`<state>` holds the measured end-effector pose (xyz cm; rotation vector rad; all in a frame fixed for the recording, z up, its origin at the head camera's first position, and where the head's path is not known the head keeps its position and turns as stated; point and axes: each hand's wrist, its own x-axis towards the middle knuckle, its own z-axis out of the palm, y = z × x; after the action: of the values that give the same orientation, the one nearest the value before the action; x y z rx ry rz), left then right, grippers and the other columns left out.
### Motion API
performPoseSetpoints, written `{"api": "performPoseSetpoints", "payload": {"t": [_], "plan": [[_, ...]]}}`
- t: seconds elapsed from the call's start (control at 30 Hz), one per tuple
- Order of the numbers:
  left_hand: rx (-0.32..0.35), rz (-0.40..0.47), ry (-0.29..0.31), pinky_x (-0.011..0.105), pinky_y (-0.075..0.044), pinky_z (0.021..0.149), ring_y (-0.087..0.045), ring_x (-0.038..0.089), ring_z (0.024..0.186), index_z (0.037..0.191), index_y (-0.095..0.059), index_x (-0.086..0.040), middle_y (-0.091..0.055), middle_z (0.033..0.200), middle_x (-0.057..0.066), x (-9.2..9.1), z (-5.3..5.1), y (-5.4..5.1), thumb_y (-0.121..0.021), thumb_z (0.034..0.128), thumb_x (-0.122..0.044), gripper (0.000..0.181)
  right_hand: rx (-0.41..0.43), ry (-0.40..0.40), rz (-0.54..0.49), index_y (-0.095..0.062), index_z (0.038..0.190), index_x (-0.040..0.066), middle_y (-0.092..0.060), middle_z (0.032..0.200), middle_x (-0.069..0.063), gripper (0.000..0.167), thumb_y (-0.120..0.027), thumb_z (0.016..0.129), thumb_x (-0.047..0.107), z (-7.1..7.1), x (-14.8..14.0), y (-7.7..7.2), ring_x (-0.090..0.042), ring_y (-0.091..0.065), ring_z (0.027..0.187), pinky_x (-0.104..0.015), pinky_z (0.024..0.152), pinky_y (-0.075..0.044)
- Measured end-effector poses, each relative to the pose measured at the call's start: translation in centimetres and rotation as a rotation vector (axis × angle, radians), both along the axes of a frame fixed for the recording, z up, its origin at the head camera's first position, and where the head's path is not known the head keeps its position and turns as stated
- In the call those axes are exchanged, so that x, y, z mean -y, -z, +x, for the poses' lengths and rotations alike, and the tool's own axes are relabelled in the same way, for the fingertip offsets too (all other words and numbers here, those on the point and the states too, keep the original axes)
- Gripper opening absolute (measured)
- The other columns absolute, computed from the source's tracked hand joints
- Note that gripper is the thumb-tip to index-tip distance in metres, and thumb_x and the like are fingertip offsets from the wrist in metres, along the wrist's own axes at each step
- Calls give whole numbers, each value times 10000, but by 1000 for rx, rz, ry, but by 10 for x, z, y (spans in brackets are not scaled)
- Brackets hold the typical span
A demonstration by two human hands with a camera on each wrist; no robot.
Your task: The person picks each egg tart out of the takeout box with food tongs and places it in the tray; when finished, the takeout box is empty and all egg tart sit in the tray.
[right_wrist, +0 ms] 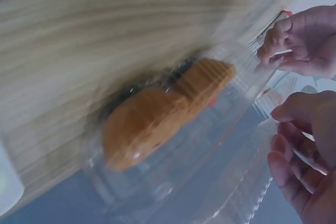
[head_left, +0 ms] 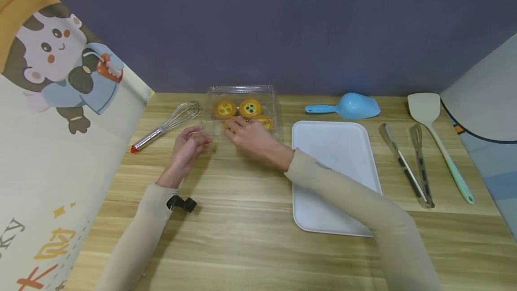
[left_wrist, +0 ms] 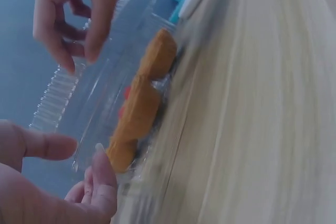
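Observation:
A clear plastic box (head_left: 276, 111) near the back wall holds several round yellow-orange tarts (head_left: 225, 109). Its clear lid (right_wrist: 231, 195) is tilted up in the right wrist view. My right hand (head_left: 252, 138) is over the front of the box, thumb and bent fingers at the lid's edge, which it seems to pinch. At the front left corner, my left hand (head_left: 190, 147) has thumb and forefinger apart, close beside the plastic; contact is hard to see. From the side, the tarts (left_wrist: 142, 106) show brown-orange crusts and red bits.
A whisk (head_left: 173, 120) lies left of the box. To the right are a white tray (head_left: 331, 147), under my right forearm, and a blue scoop (head_left: 355, 106). Farther right lie two pairs of tongs (head_left: 404, 165), (head_left: 422, 165) and a spatula (head_left: 440, 143).

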<state>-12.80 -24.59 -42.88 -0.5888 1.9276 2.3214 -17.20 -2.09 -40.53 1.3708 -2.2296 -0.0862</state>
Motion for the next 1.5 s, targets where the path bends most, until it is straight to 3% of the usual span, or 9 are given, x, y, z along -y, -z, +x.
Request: {"api": "performPoseSetpoints", "payload": {"t": [0.2,0.33,0.43,0.6,0.77,0.9,1.0,1.23,1.5], "plan": [[-15,-233,59,172,-590,699,-684,32,840,1482,-467,33,-687,994,-89,5,-10,-5,-548,1000,-16,491,-31,-35,-77,-728,1117,123,-712,1145,-34,259,-557,993,-27,-6,-19,-5,-195,-706,1046,-293,557,-604],[-44,-411,131,163,-594,688,-680,49,860,1525,-456,27,-659,1193,97,11,-19,-9,-561,1015,-68,529,-50,-35,-99,-730,1070,104,-715,1096,-39,181,-570,1039,26,-8,-34,-10,-192,-707,958,-286,560,-595],[-53,-499,176,159,-596,685,-677,65,879,1540,-442,21,-598,1333,240,15,-28,-12,-570,1020,-78,545,-54,-17,-100,-726,1059,92,-714,1084,-52,143,-588,1047,56,-10,-46,-14,-201,-704,942,-284,588,-604],[-4,-540,212,202,-592,688,-661,97,913,1529,-459,3,-523,1476,249,18,-42,-19,-559,1009,-61,534,-90,11,-145,-731,1009,73,-717,1019,-72,122,-615,1029,42,-15,-65,-18,-211,-719,914,-286,549,-599],[24,-582,239,253,-615,740,-644,181,962,1396,-542,23,-541,1419,219,18,-55,-24,-542,991,-26,407,-126,35,-208,-727,1009,61,-715,974,-89,89,-642,1026,81,-21,-80,-22,-213,-703,823,-278,451,-498],[3,-584,250,239,-619,729,-649,156,900,1469,-505,20,-556,1355,245,19,-63,-25,-539,992,-3,478,-104,63,-267,-725,969,39,-721,935,-111,113,-645,1025,96,-27,-86,-28,-233,-676,747,-279,420,-455],[-6,-563,240,225,-615,701,-648,83,802,1556,-423,23,-568,1347,282,19,-68,-24,-565,978,9,595,-37,75,-328,-722,934,34,-706,908,-115,107,-669,1004,95,-30,-89,-32,-250,-657,735,-291,430,-484],[1,-556,233,225,-598,669,-603,42,785,1529,-454,44,-576,1307,236,17,-72,-24,-594,955,35,591,191,82,-500,-728,978,51,-683,926,-107,55,-736,962,102,-42,-99,-37,-258,-642,751,-354,583,-583],[12,-551,285,270,-613,717,-635,75,826,1564,-427,-10,-539,1371,265,17,-61,-25,-624,977,4,619,331,57,-637,-720,1055,13,-693,1005,-138,147,-762,930,77,-57,-110,-42,-276,-700,844,-387,719,-630]]}}
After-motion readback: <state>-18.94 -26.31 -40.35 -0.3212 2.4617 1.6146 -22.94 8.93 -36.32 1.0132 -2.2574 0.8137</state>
